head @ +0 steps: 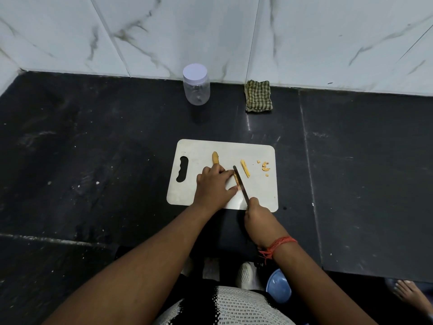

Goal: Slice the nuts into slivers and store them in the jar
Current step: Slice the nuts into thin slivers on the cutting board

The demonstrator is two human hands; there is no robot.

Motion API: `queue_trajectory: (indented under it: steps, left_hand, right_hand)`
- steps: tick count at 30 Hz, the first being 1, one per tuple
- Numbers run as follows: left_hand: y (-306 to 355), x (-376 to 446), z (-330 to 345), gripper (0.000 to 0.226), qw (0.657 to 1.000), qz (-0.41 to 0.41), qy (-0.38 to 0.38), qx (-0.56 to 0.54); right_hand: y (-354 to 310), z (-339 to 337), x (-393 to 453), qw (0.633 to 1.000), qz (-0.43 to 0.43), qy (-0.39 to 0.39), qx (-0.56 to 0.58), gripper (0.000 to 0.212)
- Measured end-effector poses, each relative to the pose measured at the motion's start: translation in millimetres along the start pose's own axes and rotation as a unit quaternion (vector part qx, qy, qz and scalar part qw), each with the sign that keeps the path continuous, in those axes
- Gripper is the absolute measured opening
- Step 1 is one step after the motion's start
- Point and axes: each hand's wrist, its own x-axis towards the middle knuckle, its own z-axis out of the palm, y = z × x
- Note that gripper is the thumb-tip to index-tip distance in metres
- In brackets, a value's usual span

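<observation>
While the left hand presses a nut down on the cutting board, its fingertips sit right beside the knife. The right hand is wrapped tight round the knife handle, and the blade lies against the nut. From the head view, the blade could slip off the small hard nut and nick those close fingers. The nut could also roll or pop out from under the hand.

One whole nut waits just above the left hand. A long sliver lies to the right of the blade, and small bits lie further right. They could get knocked onto the dark counter.

The jar stands well apart by the wall, and its lid is on. It must come off before any slivers go in. A checked cloth lies near the jar. Nothing blocks the way to it.
</observation>
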Motion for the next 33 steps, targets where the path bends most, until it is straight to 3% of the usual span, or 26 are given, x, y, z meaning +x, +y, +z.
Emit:
queue_trajectory:
  steps: [33]
  left_hand:
    - [3.5, -0.8, -0.7, 0.05, 1.0, -0.012, -0.005, -0.011]
  right_hand:
    - [2.5, 1.7, 3.3, 0.999, 0.016, -0.022, -0.03, 0.016]
